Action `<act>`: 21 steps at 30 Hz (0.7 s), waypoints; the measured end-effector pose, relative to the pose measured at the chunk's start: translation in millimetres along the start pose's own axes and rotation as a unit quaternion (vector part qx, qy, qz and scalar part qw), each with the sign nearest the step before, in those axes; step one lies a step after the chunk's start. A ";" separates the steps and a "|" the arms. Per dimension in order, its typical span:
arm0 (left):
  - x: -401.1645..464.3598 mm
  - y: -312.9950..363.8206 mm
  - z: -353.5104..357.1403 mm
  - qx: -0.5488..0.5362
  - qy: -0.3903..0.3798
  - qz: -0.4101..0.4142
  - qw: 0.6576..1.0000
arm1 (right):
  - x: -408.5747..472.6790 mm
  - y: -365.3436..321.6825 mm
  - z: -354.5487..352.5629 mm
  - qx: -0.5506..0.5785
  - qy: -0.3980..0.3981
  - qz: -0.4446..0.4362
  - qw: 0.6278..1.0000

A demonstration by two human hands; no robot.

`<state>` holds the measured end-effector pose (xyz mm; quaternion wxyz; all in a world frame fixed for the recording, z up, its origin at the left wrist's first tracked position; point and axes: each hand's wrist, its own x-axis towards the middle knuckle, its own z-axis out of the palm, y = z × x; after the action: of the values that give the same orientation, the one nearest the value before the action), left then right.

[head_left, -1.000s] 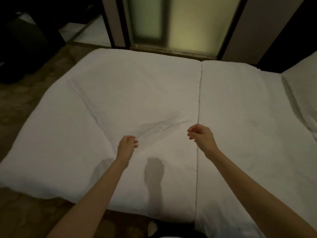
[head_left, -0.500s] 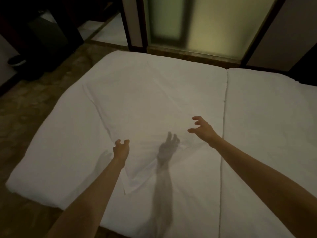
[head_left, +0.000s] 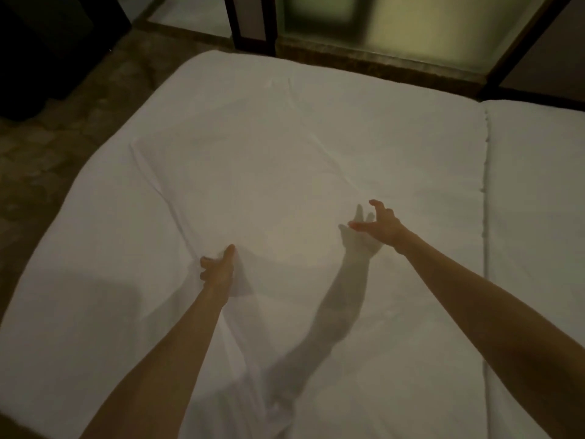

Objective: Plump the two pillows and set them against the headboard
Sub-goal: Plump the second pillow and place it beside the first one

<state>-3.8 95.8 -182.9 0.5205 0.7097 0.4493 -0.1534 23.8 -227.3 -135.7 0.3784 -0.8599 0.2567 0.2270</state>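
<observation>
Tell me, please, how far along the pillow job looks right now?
Done: nothing visible; no pillow or headboard is in view. In hand: the left hand pinches the white sheet on the bed; the right hand hovers open above it. Left: plumping and placing both pillows.

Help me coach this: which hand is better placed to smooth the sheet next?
Probably left. The left hand already touches the white sheet at a crease; the right hand hovers open above it, casting a shadow.

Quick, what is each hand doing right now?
Left hand: closed, gripping the white sheet.
Right hand: open, fingers spread and curled, holding nothing.
</observation>
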 end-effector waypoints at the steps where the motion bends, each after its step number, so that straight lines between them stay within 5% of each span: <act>1: 7.5 0.1 0.6 -0.026 -0.009 -0.004 1.000 | 8.9 -0.8 2.7 -0.019 0.010 0.009 1.000; 4: 22.7 -0.3 6.4 -0.107 -0.024 -0.014 0.994 | 31.2 2.2 11.2 -0.058 -0.013 0.034 0.998; 8: 22.7 -0.6 22.7 -0.180 -0.038 0.006 0.983 | 43.5 15.9 19.7 0.056 -0.109 0.043 0.992; 21: -46.4 19.5 19.9 -0.239 -0.056 0.081 0.966 | -21.1 6.9 -8.4 0.075 0.049 -0.037 0.995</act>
<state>-8.8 55.1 -147.5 0.7102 0.5891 0.3836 -0.0383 5.1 -232.0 -121.9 0.4367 -0.8481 0.2598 0.1504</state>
